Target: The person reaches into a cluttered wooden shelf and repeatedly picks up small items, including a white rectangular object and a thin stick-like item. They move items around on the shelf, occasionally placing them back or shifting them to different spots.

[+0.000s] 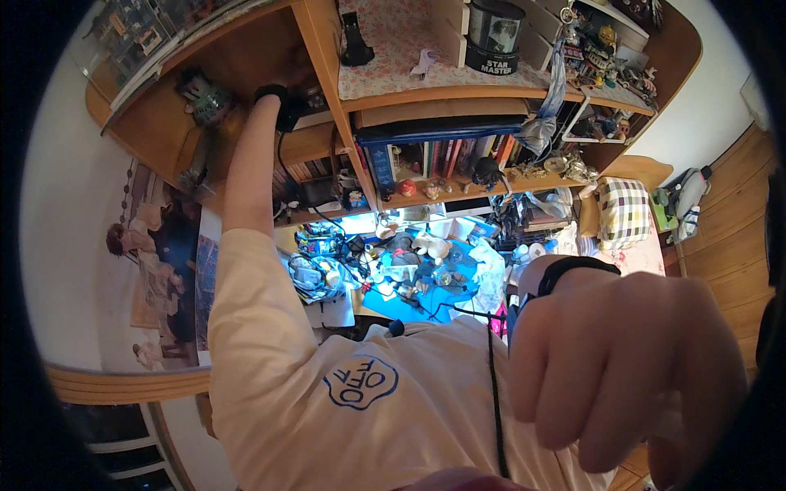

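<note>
My left arm reaches up into a dark wooden shelf compartment. My left hand (293, 80), past a black wristband (271, 92), is lost in shadow, so its fingers and anything in them are hidden. A figurine with a greenish body (207, 104) stands to its left, and a small glass-like object (315, 96) is close on its right. Large and near the camera at the right, my right hand (620, 362) has curled fingers and a black band (574, 267) at its wrist. Its palm and thumb are hidden; whether it holds something cannot be told.
Shelves ahead hold books (451, 156), figurines (488, 172) and a black Star Master projector (495, 37). Below, a brightly lit desk is cluttered with cables, plastic bags (488, 270) and a white plush toy (431, 245). A black cord (494, 393) hangs over my shirt. A checkered pillow (625, 212) lies at the right.
</note>
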Demonstrator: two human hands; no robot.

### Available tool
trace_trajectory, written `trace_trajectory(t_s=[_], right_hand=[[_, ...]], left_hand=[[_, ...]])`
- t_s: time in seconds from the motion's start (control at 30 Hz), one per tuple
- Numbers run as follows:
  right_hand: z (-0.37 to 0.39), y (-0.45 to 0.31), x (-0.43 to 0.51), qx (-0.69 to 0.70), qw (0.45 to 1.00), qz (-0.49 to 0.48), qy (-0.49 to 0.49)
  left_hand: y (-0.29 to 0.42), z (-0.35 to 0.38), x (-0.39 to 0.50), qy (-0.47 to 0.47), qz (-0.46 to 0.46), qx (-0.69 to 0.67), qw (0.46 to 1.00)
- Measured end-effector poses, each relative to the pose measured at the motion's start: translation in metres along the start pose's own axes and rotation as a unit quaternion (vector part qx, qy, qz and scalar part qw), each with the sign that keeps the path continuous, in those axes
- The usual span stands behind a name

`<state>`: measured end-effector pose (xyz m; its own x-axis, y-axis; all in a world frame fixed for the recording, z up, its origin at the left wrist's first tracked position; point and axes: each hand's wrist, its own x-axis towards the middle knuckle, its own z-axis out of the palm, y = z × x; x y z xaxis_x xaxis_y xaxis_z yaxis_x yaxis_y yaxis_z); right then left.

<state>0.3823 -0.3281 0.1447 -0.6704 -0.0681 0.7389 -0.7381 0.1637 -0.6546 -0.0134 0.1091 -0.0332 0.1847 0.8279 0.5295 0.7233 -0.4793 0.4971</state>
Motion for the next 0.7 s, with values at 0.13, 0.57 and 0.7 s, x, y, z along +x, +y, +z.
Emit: trace_trajectory(t_s=[0.13, 0.57, 0.7], right_hand=[[-0.006, 0.002, -0.013, -0.004, 0.999, 0.021, 0.028], [-0.02, 0.064, -0.112, -0.075, 0.889, -0.13, 0.432], [-0.028, 0.075, -0.128, -0.06, 0.887, -0.113, 0.444]], left_hand=[[0.003, -0.01, -0.006, -0.054, -0.065, -0.035, 0.996], [0.032, -0.027, -0.018, -0.128, -0.091, 0.135, 0.978], [0.033, -0.034, -0.032, -0.089, -0.093, 0.135, 0.982]])
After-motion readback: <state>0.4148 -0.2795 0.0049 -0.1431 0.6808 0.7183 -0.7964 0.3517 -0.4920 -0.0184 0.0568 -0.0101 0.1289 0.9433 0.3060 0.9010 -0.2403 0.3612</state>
